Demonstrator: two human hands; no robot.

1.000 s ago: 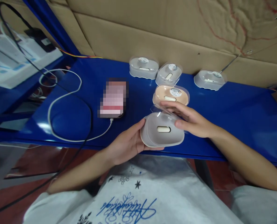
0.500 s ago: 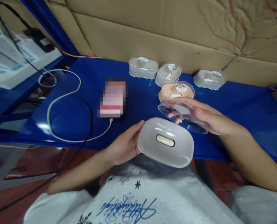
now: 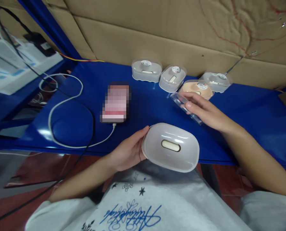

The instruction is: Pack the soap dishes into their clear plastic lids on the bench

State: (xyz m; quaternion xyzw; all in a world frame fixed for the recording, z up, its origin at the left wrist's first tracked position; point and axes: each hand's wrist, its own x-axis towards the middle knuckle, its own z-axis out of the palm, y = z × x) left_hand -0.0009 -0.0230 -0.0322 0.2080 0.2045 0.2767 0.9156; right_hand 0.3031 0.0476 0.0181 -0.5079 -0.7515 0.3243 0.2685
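My left hand grips the left edge of a grey oval box with a cream slot in its top, held over the near edge of the blue table. My right hand is closed on a clear plastic lid, tilted edge-on, above the table to the right. Just beyond that hand sits a peach oval box under a clear cover.
Three more grey covered boxes stand along the cardboard wall: one at the left, one in the middle, one at the right. A phone lies on the table, plugged into a white cable. White cartons sit far left.
My right hand lifted the clear lid off the grey box and carried it up and right, turning it edge-on. My left hand tipped the grey box toward me. The peach box slid rightward.
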